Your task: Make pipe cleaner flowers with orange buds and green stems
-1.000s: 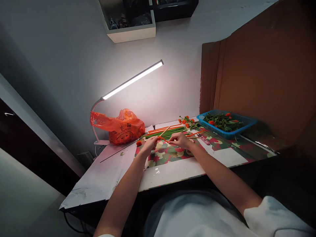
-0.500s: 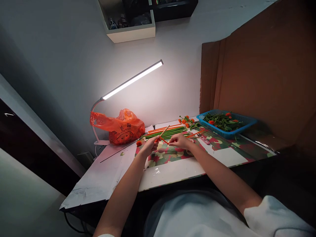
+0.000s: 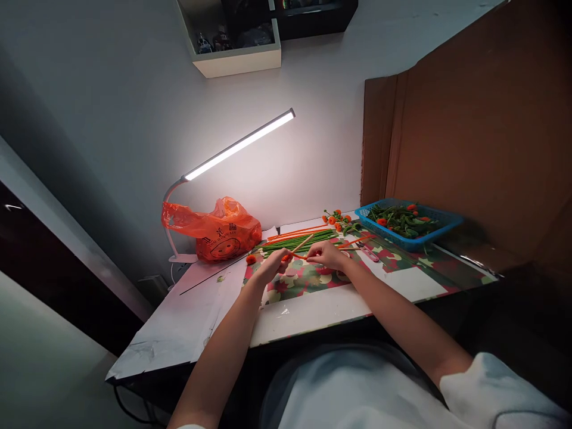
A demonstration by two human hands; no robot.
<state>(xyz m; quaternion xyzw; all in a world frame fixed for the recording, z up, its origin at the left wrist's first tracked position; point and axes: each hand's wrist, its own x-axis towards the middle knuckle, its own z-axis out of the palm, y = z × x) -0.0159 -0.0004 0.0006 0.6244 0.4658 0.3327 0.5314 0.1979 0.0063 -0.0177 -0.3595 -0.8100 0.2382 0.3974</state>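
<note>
My left hand [image 3: 273, 266] is closed around a thin tan stick [image 3: 304, 242], which slants up to the right. A narrow orange strip [image 3: 298, 257] runs from the stick across to my right hand [image 3: 326, 255], whose fingertips pinch its other end. What the strip is made of is too small to tell. Just behind my hands lies a bundle of long green stems [image 3: 315, 236] with orange strips around it. An orange pompom-like flower [image 3: 251, 260] rests left of my left hand. Pink-handled scissors [image 3: 369, 252] lie to the right of my right hand.
A blue basket [image 3: 413, 243] of leaves and orange flowers stands at the back right, near a cardboard panel [image 3: 465, 137]. Several orange flowers [image 3: 337, 220] lie left of it. An orange plastic bag [image 3: 227, 232] sits by the lit desk lamp [image 3: 241, 145]. A dark thin rod [image 3: 201, 283] lies left.
The tan stick has tipped lower and flatter to the right. The orange strip between my hands has swung from a steeper slant to nearly level. My hands have barely shifted.
</note>
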